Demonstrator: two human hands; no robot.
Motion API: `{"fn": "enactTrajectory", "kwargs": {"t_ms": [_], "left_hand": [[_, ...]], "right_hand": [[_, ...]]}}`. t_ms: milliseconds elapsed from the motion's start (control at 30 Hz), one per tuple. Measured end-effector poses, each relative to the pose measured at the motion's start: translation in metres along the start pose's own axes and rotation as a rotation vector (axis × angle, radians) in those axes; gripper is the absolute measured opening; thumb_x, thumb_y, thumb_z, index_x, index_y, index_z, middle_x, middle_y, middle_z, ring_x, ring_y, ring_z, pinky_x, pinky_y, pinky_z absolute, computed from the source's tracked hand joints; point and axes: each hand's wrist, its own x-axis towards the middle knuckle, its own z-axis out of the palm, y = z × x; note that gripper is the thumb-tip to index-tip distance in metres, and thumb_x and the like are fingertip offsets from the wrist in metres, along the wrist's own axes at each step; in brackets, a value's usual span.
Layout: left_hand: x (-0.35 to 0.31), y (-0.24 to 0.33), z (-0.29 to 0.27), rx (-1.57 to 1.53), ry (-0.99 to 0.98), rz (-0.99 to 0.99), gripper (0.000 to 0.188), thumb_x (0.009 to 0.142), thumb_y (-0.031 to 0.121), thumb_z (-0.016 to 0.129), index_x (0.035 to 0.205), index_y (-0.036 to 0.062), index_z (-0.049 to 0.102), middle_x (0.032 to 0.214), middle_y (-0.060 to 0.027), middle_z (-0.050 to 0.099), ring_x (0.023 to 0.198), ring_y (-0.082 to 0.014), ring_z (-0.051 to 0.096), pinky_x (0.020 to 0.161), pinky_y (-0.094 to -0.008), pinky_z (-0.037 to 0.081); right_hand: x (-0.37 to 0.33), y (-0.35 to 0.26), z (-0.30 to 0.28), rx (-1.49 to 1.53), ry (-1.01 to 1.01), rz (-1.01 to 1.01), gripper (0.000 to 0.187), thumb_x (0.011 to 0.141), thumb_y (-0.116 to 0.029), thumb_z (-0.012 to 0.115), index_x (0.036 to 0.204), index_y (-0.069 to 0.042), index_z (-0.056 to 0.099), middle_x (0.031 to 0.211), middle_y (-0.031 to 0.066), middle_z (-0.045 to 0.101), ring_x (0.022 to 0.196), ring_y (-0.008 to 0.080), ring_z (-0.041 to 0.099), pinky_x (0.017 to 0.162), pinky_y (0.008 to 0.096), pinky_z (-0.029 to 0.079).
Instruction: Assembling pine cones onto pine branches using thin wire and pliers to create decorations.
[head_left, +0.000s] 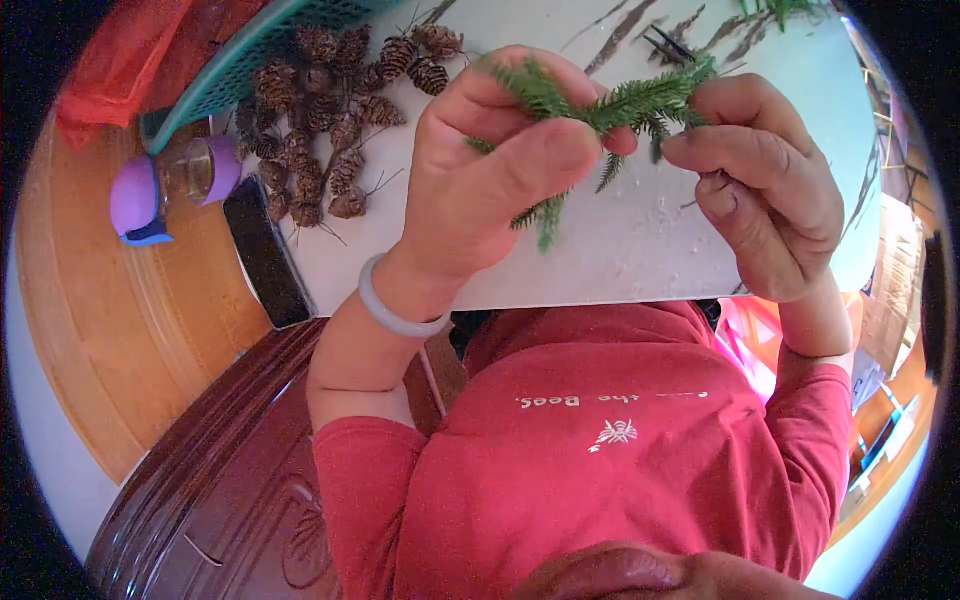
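A green artificial-looking pine sprig (640, 102) is held up over the white tabletop, stretched between my two hands. My left hand (500, 150), with a pale bangle at the wrist, closes thumb and fingers round the sprig's left part; some needles poke out below the palm. At the sprig's right end, my right hand (770, 180) has its fingers bent and pinched together at the needle tips. Whatever lies between that thumb and forefinger is too small to make out. Left of my left hand, several brown pine cones (325, 110) lie in a pile, some with thin wires.
A teal plastic basket (215, 75) and red mesh (130, 70) are at the far left. A dark phone (265, 255) lies on the table's left edge near purple-and-clear containers (140, 195). Dark scissors-like handles (668, 45) and more greenery (780, 8) lie at the back.
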Motion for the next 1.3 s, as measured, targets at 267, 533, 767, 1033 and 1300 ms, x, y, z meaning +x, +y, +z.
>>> {"fn": "enactTrajectory", "kwargs": {"t_ms": [267, 533, 767, 1033, 1300], "left_hand": [[0.000, -0.005, -0.005, 0.071, 0.048, 0.010, 0.036, 0.078, 0.019, 0.063, 0.101, -0.0033, 0.047, 0.093, -0.0155, 0.058, 0.087, -0.0241, 0.059, 0.084, -0.0364, 0.046], [0.003, -0.012, -0.009, -0.002, -0.012, 0.021, 0.032, 0.079, 0.015, 0.061, 0.101, -0.0030, 0.047, 0.096, -0.0163, 0.058, 0.092, -0.0253, 0.057, 0.087, -0.0384, 0.044], [0.007, -0.030, -0.007, -0.039, -0.001, 0.048, 0.030, 0.080, 0.015, 0.060, 0.102, 0.0004, 0.047, 0.095, -0.0146, 0.058, 0.095, -0.0267, 0.055, 0.090, -0.0403, 0.040], [0.013, -0.039, -0.008, -0.050, -0.095, 0.065, 0.030, 0.078, 0.015, 0.062, 0.100, 0.0021, 0.046, 0.103, -0.0155, 0.054, 0.102, -0.0279, 0.051, 0.092, -0.0415, 0.039], [0.011, -0.037, -0.002, -0.042, -0.031, 0.067, 0.032, 0.076, 0.014, 0.064, 0.100, 0.0025, 0.046, 0.107, -0.0155, 0.053, 0.104, -0.0285, 0.051, 0.092, -0.0422, 0.039]], "right_hand": [[0.004, -0.006, 0.006, 0.113, -0.072, 0.078, 0.024, 0.081, -0.014, 0.056, 0.095, 0.005, 0.058, 0.094, 0.0139, 0.053, 0.073, 0.0158, 0.050, 0.063, 0.0244, 0.040], [0.001, 0.005, 0.014, 0.072, 0.013, 0.039, 0.019, 0.079, -0.007, 0.056, 0.093, 0.006, 0.058, 0.094, 0.0142, 0.053, 0.079, 0.0185, 0.050, 0.068, 0.0266, 0.040], [-0.008, 0.011, 0.013, 0.111, 0.082, 0.156, 0.013, 0.074, 0.004, 0.057, 0.087, 0.006, 0.056, 0.092, 0.0144, 0.052, 0.083, 0.0196, 0.048, 0.072, 0.0273, 0.038], [-0.011, 0.012, 0.013, 0.002, 0.067, 0.059, 0.015, 0.070, 0.008, 0.059, 0.084, 0.005, 0.055, 0.087, 0.0124, 0.049, 0.079, 0.0180, 0.047, 0.069, 0.0232, 0.037], [-0.009, 0.010, 0.012, 0.092, 0.052, 0.066, 0.010, 0.073, 0.006, 0.057, 0.082, 0.004, 0.054, 0.085, 0.0108, 0.048, 0.075, 0.0164, 0.046, 0.064, 0.0230, 0.036]]}}
